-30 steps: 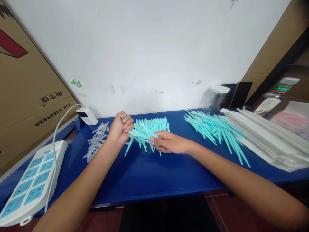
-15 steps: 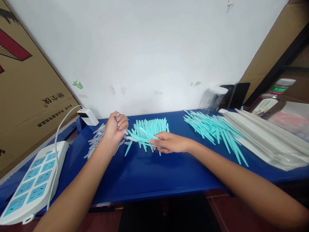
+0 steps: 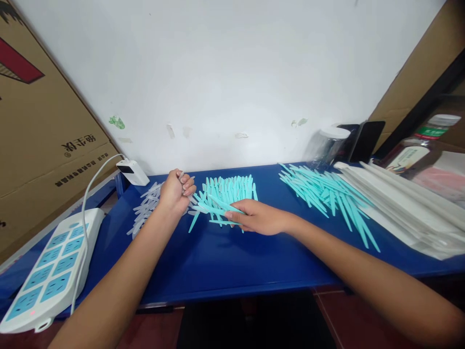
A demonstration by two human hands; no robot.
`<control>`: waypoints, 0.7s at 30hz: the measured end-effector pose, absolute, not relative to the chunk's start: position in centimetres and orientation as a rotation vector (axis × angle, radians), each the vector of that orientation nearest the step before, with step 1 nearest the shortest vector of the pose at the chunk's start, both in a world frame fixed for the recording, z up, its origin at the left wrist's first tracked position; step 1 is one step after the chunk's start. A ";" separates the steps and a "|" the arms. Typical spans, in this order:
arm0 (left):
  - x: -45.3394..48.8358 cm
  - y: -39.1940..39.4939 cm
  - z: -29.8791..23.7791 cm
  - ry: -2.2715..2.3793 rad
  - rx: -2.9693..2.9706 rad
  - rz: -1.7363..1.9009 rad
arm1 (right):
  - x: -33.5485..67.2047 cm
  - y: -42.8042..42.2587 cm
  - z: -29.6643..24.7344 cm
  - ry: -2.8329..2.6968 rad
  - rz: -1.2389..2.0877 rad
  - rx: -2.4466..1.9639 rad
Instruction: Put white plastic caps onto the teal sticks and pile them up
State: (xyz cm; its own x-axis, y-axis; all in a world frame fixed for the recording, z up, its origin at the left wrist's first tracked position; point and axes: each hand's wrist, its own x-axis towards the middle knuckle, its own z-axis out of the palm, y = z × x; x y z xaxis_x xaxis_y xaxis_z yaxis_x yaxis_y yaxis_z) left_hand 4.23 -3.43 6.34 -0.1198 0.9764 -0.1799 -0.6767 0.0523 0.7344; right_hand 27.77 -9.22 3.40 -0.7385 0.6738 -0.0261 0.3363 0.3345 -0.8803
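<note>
My left hand (image 3: 177,192) is curled in a fist around a clear plastic cap, just right of a heap of clear caps (image 3: 145,208). My right hand (image 3: 256,216) lies on the blue table (image 3: 232,261) with its fingers pinched on a few teal plastic sticks (image 3: 214,208), whose tips point toward my left hand. Behind both hands lies a pile of teal sticks (image 3: 228,189). A second, larger pile of teal sticks (image 3: 327,194) is spread to the right.
A white power strip (image 3: 51,271) with its cable sits at the left, a white charger (image 3: 132,173) by the wall. Cardboard boxes (image 3: 39,121) lean at left. White packets (image 3: 407,208), a clear jar (image 3: 325,145), a phone (image 3: 365,140) and a bottle (image 3: 410,150) are at right.
My left hand pulled back a little to the left, away from the held sticks, then came in again. My right hand stayed almost still with its sticks.
</note>
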 end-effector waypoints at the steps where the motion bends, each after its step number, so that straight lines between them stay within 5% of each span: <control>1: 4.2 -3.4 6.2 0.869 0.484 1.524 | 27.8 -9.4 3.6 -2.331 1.196 -0.924; 9: 4.4 -3.8 6.2 0.914 0.502 1.622 | 26.4 -11.3 3.6 -2.622 0.298 -1.172; 21: 5.0 -4.4 6.5 0.970 0.533 1.746 | 25.9 -11.3 1.9 -2.682 -0.366 -1.246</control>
